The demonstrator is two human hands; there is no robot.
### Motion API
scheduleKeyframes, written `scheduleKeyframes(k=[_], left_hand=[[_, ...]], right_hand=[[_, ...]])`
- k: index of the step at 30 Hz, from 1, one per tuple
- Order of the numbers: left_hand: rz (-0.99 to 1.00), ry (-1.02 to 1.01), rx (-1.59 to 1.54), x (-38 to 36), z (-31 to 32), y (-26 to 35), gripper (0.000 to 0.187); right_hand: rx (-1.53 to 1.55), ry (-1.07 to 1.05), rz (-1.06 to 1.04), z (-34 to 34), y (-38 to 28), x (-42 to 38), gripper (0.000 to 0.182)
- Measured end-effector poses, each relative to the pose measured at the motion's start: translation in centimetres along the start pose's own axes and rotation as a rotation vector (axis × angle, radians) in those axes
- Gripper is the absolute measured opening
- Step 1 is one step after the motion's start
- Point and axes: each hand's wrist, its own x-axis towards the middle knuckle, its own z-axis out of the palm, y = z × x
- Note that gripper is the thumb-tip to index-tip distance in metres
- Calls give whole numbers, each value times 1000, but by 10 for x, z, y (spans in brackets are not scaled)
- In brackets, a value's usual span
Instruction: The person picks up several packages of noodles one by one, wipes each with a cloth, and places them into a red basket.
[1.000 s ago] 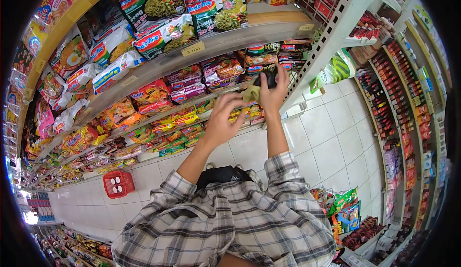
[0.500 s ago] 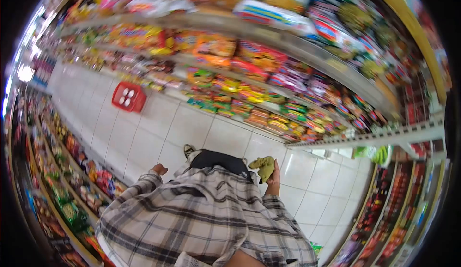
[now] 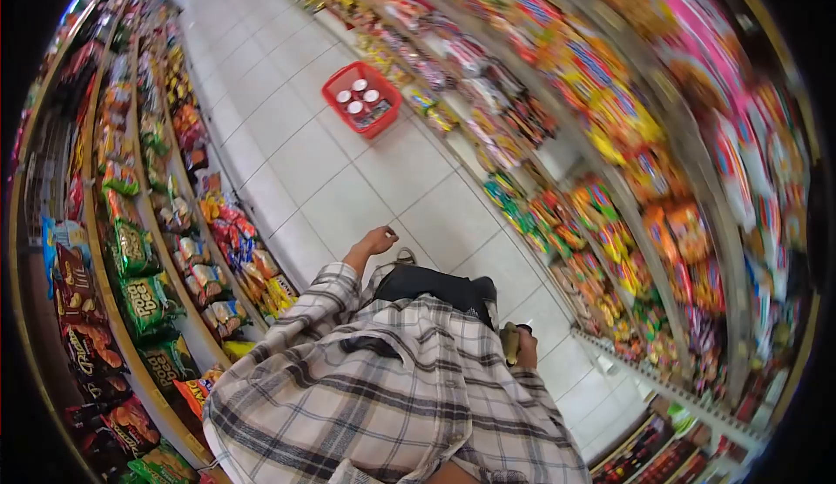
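Observation:
My left hand (image 3: 378, 240) hangs ahead of my body over the tiled floor. Its fingers are loosely curled, the thumb a little apart, and nothing shows in it. Low at my right side, my right hand (image 3: 526, 350) is closed on an olive-green cloth (image 3: 509, 343), part of which is hidden by the hand. Farther up the aisle a red shopping basket (image 3: 361, 99) stands on the floor. Several jars with white lids (image 3: 358, 92) are inside, along with a dark packet too small to read. Neither hand touches the basket.
Shelves of green and dark snack bags (image 3: 139, 305) line the left. Along the right run tall shelves of colourful packets (image 3: 601, 92). White floor tiles (image 3: 287, 149) stretch between them. A perforated white rack edge (image 3: 640, 378) juts out at lower right.
My view and body have turned left, so the aisle now runs ahead. The basket appears nearer and more central. My left hand has swung forward; my right hand has dropped with the cloth.

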Motion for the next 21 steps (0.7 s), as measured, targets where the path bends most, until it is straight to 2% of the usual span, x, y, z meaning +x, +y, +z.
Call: scheduleKeyframes(k=[4,5,7,9,11,12,15,16,17,19,20,21], left_hand=[[-142,-37,-291,19,-80,-30,44],[-168,-21,-324,30,-94,-43,45],[-221,10,-388,51,-130,-73,46],[-285,5,-359,71,-168,-93,45],[-347,-7,-340,99,-203,-117,43],[-308,47,-281,118,-219,-133,42],[-249,185,-189,186,-270,-160,36],[-262,225,-213,205,-297,-155,34],[-278,251,-222,223,-326,-155,32],[-205,373,-261,290,-368,-158,28],[-145,429,-229,322,-384,-158,26],[-94,453,-216,361,-400,-165,25]], right_hand=[[51,-211,-52,78,19,47,41],[-155,-245,-115,89,25,66,42],[-437,-123,131,141,-1,77,46],[-484,-146,51,186,-16,88,55],[-644,-164,194,238,-51,112,48],[-703,-141,201,269,-68,122,58],[-804,-39,242,393,-148,142,81],[-1089,23,242,419,-136,208,80],[-1302,-163,49,445,-139,262,77],[-1594,-42,40,566,-216,278,65],[-1560,-196,-158,608,-234,309,62],[-1645,-189,-98,666,-251,340,58]])
